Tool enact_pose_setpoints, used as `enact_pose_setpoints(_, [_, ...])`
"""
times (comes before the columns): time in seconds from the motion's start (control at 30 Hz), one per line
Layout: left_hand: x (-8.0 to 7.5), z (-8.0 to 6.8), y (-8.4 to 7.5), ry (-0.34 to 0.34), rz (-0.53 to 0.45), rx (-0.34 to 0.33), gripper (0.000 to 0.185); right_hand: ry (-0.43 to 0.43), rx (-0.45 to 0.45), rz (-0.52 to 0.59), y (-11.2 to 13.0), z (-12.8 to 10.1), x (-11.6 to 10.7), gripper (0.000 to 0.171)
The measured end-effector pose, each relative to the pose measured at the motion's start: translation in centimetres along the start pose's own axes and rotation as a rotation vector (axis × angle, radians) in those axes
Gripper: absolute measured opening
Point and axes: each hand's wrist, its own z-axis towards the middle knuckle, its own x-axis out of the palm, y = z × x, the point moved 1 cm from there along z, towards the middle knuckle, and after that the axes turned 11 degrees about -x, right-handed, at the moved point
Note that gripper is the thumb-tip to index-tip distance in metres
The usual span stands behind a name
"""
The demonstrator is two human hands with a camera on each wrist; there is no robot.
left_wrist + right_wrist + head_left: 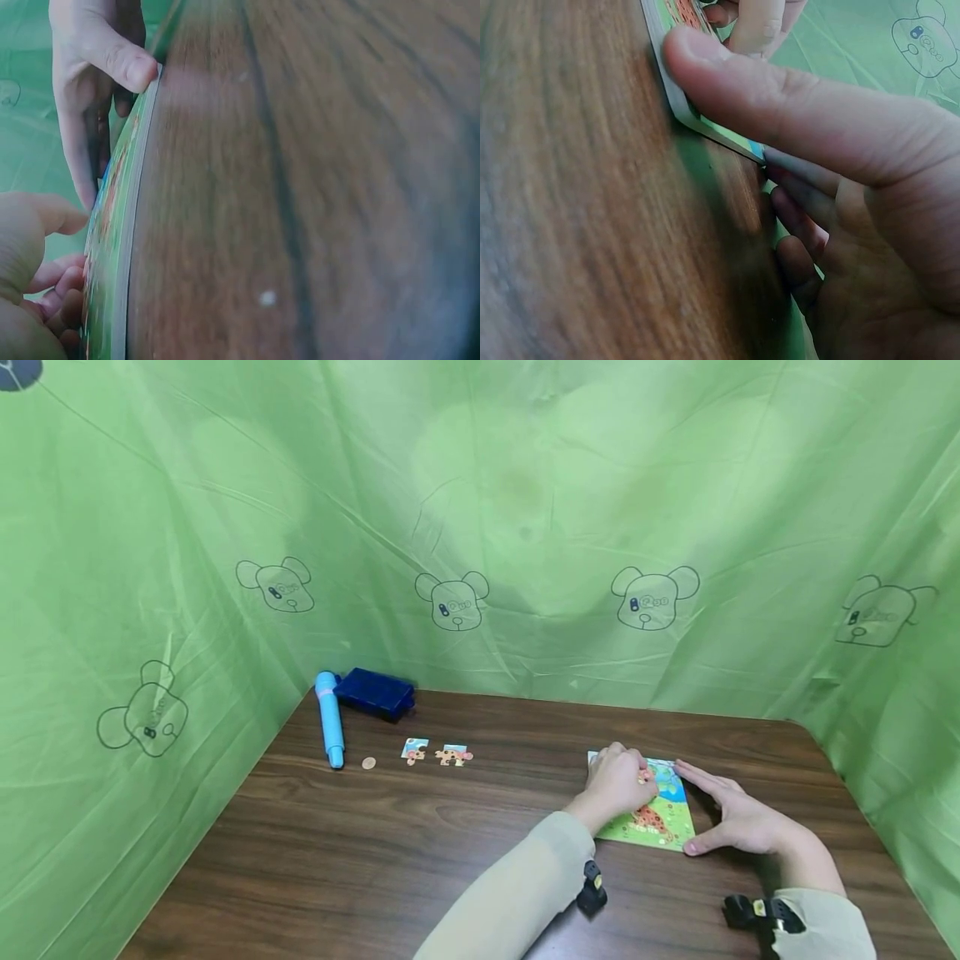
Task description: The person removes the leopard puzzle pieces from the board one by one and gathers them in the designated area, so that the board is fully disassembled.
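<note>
Puzzle board (660, 822) lies flat on the table (375, 860), right of centre. Left hand (617, 781) rests on it, fingers curled, apparently pinching 1 small piece. Right hand (738, 818), fingers straight, braces its right edge. 2 loose pieces (437, 753) lie well apart, near a blue pen (329, 729).

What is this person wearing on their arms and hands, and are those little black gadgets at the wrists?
Both hands are bare, with no gloves or rings to be seen. The left hand and right hand come out of long, loose sleeves in pale beige. A small black device sits at each wrist, the right one with a yellow mark.
</note>
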Motion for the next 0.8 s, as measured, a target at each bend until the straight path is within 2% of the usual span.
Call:
enact_pose_setpoints(0.27, [-0.09, -0.32, -0.21, -0.009, -0.06, -0.034, 0.032, 0.005, 0.004, 0.003, 0.0, 0.05, 0.04, 0.126])
enact_pose_setpoints(0.3, [0.33, -0.09, -0.19, -0.018, -0.066, -0.034, 0.031, 0.005, 0.006, 0.004, -0.01, 0.04, 0.01, 0.127])
enact_pose_setpoints(0.5, [0.6, 0.16, -0.03, -0.005, -0.105, -0.02, 0.031, 0.008, 0.014, 0.009, 0.03, 0.07, -0.18, 0.127])
enact_pose_setpoints(0.57, [0.25, 0.04, 0.01, 0.012, -0.114, -0.016, 0.031, 0.009, 0.019, 0.011, 0.06, 0.07, -0.2, 0.128])
enact_pose_setpoints(0.8, [0.17, 0.09, 0.12, 0.024, -0.161, -0.031, 0.027, 0.015, 0.024, 0.017, 0.11, 0.1, -0.08, 0.128])
